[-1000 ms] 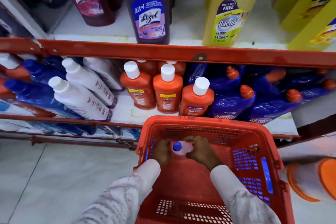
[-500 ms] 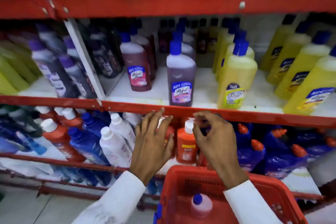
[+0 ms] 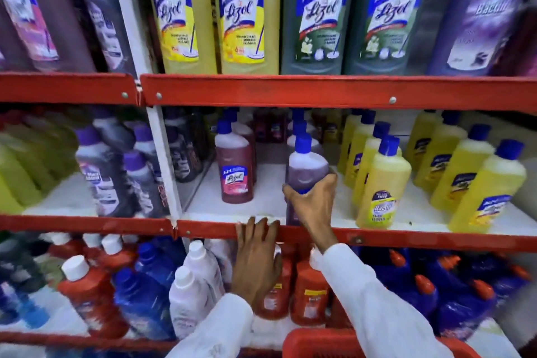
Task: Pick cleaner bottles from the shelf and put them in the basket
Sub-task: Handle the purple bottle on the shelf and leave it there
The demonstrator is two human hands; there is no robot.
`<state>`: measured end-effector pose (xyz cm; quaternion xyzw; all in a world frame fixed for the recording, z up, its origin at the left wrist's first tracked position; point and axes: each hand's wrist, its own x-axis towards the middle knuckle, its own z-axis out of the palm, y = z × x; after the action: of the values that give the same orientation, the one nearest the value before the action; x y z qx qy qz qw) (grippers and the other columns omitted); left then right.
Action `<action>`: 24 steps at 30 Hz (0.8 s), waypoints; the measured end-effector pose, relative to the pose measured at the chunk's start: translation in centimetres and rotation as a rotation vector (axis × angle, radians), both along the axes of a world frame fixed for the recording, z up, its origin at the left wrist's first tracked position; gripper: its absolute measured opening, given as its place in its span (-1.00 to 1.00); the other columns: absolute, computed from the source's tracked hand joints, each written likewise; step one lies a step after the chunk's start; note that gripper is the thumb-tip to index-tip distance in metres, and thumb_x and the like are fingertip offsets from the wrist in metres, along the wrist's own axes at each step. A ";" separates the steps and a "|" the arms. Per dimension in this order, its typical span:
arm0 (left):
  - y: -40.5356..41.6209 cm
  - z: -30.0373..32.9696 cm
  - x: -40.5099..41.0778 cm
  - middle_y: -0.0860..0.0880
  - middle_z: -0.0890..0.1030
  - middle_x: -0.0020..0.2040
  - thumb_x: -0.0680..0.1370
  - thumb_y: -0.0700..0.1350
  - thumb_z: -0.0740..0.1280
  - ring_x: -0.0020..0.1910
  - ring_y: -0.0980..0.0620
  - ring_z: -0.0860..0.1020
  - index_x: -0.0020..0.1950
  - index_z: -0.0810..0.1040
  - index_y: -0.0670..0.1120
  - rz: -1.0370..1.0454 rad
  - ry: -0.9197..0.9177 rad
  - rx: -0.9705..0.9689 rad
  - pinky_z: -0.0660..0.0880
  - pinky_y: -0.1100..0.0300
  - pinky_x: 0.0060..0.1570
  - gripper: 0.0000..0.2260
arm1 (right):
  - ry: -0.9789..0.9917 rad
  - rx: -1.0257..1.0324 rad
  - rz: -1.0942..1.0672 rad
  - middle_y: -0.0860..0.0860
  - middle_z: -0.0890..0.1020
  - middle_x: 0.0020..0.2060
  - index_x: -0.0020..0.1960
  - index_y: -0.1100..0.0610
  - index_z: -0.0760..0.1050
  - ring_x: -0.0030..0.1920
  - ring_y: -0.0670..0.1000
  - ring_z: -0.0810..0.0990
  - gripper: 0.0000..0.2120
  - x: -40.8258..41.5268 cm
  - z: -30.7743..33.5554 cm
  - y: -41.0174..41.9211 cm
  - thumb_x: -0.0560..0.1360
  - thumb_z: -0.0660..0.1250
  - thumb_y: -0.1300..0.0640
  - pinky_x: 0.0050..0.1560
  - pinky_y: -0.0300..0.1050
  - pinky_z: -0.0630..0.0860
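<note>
Three shelves stack up in front of the person. On the middle shelf (image 3: pixel 261 208) a bottle (image 3: pixel 305 171) stands near the front edge, with the right hand (image 3: pixel 312 203) wrapped round its lower body — another bottle (image 3: pixel 234 168) stands to its left, a cluster of bottles (image 3: pixel 380 183) to its right, more rows behind. The left hand (image 3: pixel 257 256) rests on the shelf's front lip (image 3: pixel 436 238), just left of the right wrist. Below, on the bottom shelf, small bottles (image 3: pixel 308 293) crowd behind both arms. The basket (image 3: pixel 308 343) sits lowest — under the right sleeve (image 3: pixel 386 308).
</note>
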<state>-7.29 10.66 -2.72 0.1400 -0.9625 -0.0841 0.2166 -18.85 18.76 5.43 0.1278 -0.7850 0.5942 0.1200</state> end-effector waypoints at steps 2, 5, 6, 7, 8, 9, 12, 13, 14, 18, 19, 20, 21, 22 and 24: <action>-0.4 -0.3 0.0 -0.09 0.44 0.37 0.39 -0.04 0.32 0.42 -0.18 0.29 0.41 0.30 0.02 -0.022 0.038 0.027 0.11 -0.28 0.48 -0.42 | -0.036 -0.038 0.078 0.19 0.53 0.15 0.26 0.26 0.28 0.15 0.21 0.56 -0.20 -0.5 0.2 0.7 0.18 0.61 0.06 0.11 0.10 0.57; -0.7 -0.6 -0.3 -0.06 0.49 0.35 0.39 -0.09 0.34 0.40 -0.16 0.33 0.39 0.35 0.04 -0.043 0.079 0.072 0.11 -0.27 0.49 -0.44 | -0.083 -0.238 0.189 0.10 0.59 0.05 0.24 0.14 0.33 0.00 0.09 0.61 -0.25 -0.6 1.0 2.5 0.11 0.54 0.10 -0.11 -0.08 0.59; -0.8 -0.6 -0.4 -0.06 0.51 0.33 0.39 -0.10 0.35 0.39 -0.17 0.35 0.38 0.37 0.04 -0.047 0.096 0.084 0.11 -0.27 0.49 -0.45 | -0.078 -0.321 0.244 0.07 0.62 -0.03 0.21 0.14 0.39 -0.09 0.07 0.60 -0.27 -0.6 1.6 3.2 0.06 0.51 0.14 -0.19 -0.12 0.56; -0.8 -0.8 -0.5 -0.06 0.52 0.31 0.38 -0.11 0.35 0.37 -0.17 0.36 0.36 0.39 0.04 -0.051 0.115 0.093 0.12 -0.27 0.49 -0.46 | -0.070 -0.403 0.317 0.05 0.63 -0.13 0.15 0.16 0.46 -0.17 0.06 0.58 -0.31 -0.7 2.2 3.9 0.01 0.47 0.17 -0.24 -0.12 0.53; -0.9 -0.9 -0.7 -0.06 0.54 0.29 0.37 -0.12 0.36 0.35 -0.16 0.37 0.34 0.41 0.03 -0.057 0.134 0.102 0.12 -0.28 0.48 -0.47 | -0.062 -0.488 0.412 0.02 0.65 -0.22 0.07 0.16 0.53 -0.23 0.07 0.56 -0.36 -0.9 2.7 4.6 -0.03 0.41 0.19 -0.26 -0.14 0.50; -0.9 -1.0 -0.8 -0.06 0.55 0.28 0.36 -0.13 0.36 0.34 -0.16 0.37 0.33 0.42 0.03 -0.060 0.151 0.112 0.14 -0.29 0.47 -0.47 | -0.082 -0.579 0.518 -0.01 0.66 -0.29 0.01 0.15 0.57 -0.26 0.06 0.57 -0.40 -0.8 3.3 5.2 -0.06 0.36 0.21 -0.27 -0.17 0.51; -1.1 -1.5 -1.1 -0.08 0.57 0.25 0.32 -0.14 0.36 0.31 -0.16 0.39 0.31 0.45 0.02 -0.064 0.194 0.126 0.19 -0.32 0.44 -0.46 | -0.191 -0.745 0.780 0.02 0.68 -0.27 0.10 0.24 0.51 -0.24 0.03 0.63 -0.32 -0.3 4.9 6.8 -0.05 0.27 0.23 -0.21 -0.17 0.59; -1.0 -1.6 -1.2 -0.08 0.57 0.26 0.33 -0.14 0.36 0.32 -0.16 0.39 0.32 0.45 0.02 -0.065 0.200 0.130 0.18 -0.31 0.44 -0.46 | -0.193 -0.734 0.801 0.04 0.67 -0.25 0.10 0.22 0.53 -0.22 0.06 0.62 -0.32 -0.1 5.2 7.1 -0.05 0.27 0.23 -0.18 -0.14 0.58; -1.0 -1.8 -1.2 -0.07 0.56 0.28 0.34 -0.14 0.35 0.33 -0.15 0.38 0.33 0.44 0.03 -0.064 0.205 0.136 0.14 -0.29 0.46 -0.46 | -0.178 -0.701 0.773 0.05 0.65 -0.25 0.05 0.19 0.57 -0.22 0.08 0.59 -0.36 0.0 5.4 7.1 -0.05 0.29 0.23 -0.18 -0.12 0.55; -0.9 -1.8 -0.9 -0.03 0.52 0.33 0.41 -0.10 0.33 0.39 -0.11 0.33 0.36 0.41 0.08 -0.049 0.205 0.187 -0.01 -0.19 0.52 -0.49 | -0.080 -0.472 0.372 0.05 0.63 -0.23 0.09 0.18 0.51 -0.28 0.02 0.59 -0.38 0.3 5.4 6.2 0.01 0.44 0.27 -0.31 -0.08 0.51; -0.8 -1.8 -0.9 -0.02 0.52 0.33 0.42 -0.09 0.33 0.39 -0.09 0.33 0.37 0.41 0.09 -0.048 0.203 0.198 0.00 -0.19 0.52 -0.49 | -0.049 -0.403 0.272 0.04 0.63 -0.11 0.20 0.14 0.43 -0.19 0.01 0.63 -0.28 0.3 5.0 5.8 0.05 0.50 0.21 -0.28 -0.06 0.56; -0.8 -1.6 -0.9 -0.01 0.52 0.32 0.42 -0.09 0.33 0.38 -0.08 0.33 0.36 0.41 0.11 -0.051 0.202 0.212 0.02 -0.21 0.52 -0.50 | -0.005 -0.329 0.193 0.04 0.62 0.00 0.25 0.07 0.37 -0.08 0.03 0.64 -0.22 0.3 4.5 5.4 0.07 0.55 0.14 -0.20 -0.04 0.60; -0.8 -1.5 -0.9 0.00 0.53 0.31 0.41 -0.10 0.33 0.38 -0.08 0.34 0.36 0.41 0.12 -0.057 0.204 0.230 0.06 -0.24 0.51 -0.49 | 0.039 -0.258 0.135 0.05 0.59 0.07 0.26 0.05 0.33 0.00 0.06 0.63 -0.20 0.2 4.0 5.0 0.09 0.58 0.08 -0.12 -0.03 0.61; -0.9 -1.4 -1.0 0.00 0.53 0.30 0.39 -0.11 0.32 0.37 -0.08 0.35 0.36 0.41 0.12 -0.066 0.206 0.250 0.11 -0.26 0.49 -0.47 | 0.062 -0.208 0.098 0.07 0.58 0.10 0.25 0.05 0.30 0.04 0.09 0.62 -0.21 0.1 3.5 4.5 0.12 0.59 0.04 -0.07 -0.01 0.61; -1.2 -1.1 -0.7 0.01 0.52 0.31 0.35 -0.15 0.31 0.37 -0.06 0.35 0.36 0.42 0.12 -0.082 0.196 0.282 0.15 -0.25 0.47 -0.43 | 0.054 -0.162 0.065 0.11 0.56 0.11 0.19 0.06 0.26 0.06 0.15 0.60 -0.24 -0.3 2.7 3.3 0.15 0.61 0.00 -0.02 0.06 0.61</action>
<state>-8.00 9.42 -3.86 0.1208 -0.9202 -0.2405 0.2842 -19.10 22.06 8.12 0.1589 -0.7262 0.6558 0.1316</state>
